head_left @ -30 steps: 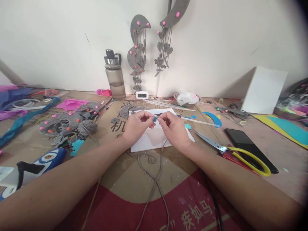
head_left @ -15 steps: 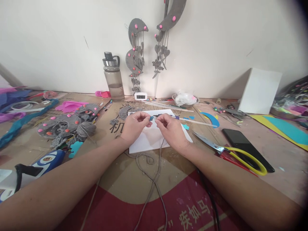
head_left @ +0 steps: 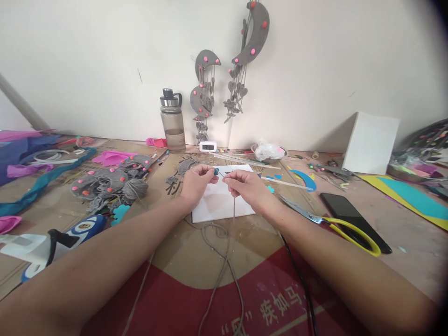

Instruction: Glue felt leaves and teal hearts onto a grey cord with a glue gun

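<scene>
Over a white sheet (head_left: 213, 207), my left hand (head_left: 196, 184) pinches a small blue piece (head_left: 216, 171) by its edge. A thin light strand or needle, too fine to make out, runs from that piece to my right hand (head_left: 249, 187). My right hand's fingers are closed on grey yarn (head_left: 234, 205), which hangs below it and lies crossed in loops on the cardboard. The two hands are slightly apart, at about the same height.
Scissors (head_left: 329, 221) and a black phone (head_left: 353, 221) lie right of my right forearm. Grey felt moons (head_left: 112, 179) with a yarn ball (head_left: 135, 189) lie on the left. A bottle (head_left: 173, 128) and a small clock (head_left: 207, 146) stand near the wall, where moon hangings (head_left: 259, 37) hang.
My right hand has moved slightly away from the left, and more of the thin strand shows between them. The view has tilted up a little.
</scene>
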